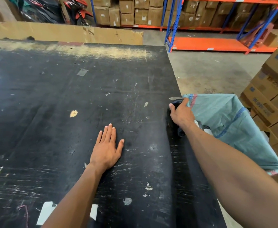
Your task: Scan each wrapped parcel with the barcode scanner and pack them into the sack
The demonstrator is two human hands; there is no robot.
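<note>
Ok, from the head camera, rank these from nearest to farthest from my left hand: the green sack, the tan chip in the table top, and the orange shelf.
1. Tan chip, just up and left of the left hand on the table.
2. Green sack, off the table's right edge.
3. Orange shelf, far back right.

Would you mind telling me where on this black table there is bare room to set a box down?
The black table is bare from the cardboard sheet at its far edge down to the left hand lying flat. The right edge is crowded: the right hand grips a dark object beside the green sack.
</note>
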